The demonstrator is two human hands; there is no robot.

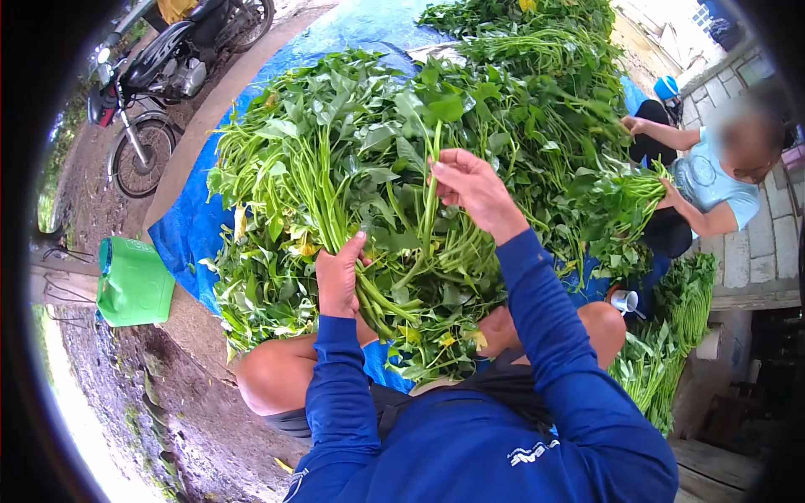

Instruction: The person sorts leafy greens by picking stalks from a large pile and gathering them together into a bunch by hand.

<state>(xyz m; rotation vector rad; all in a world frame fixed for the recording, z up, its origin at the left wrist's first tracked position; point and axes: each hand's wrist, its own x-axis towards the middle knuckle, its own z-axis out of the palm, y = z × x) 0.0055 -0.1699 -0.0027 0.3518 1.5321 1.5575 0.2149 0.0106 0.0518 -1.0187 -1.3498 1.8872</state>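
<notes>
My left hand [340, 275] is closed around a bunch of long green leafy stems [323, 189], with the leaves pointing away from me and the cut ends toward my lap. To its right, my right hand [475, 186] pinches a single leafy stem [431, 205] between thumb and fingers, held upright. Both hands are above a large heap of the same leafy greens [369, 109] that spreads in front of my crossed legs. Some yellowed leaves [306, 245] show among the stems near my left hand.
A blue tarp [194, 226] lies under the heap. At left stand a green plastic container [134, 282] and a motorcycle [159, 84]. A co-worker [713, 176] at right holds another bunch. Bundled greens [671, 335] and a white cup [623, 301] are at my right.
</notes>
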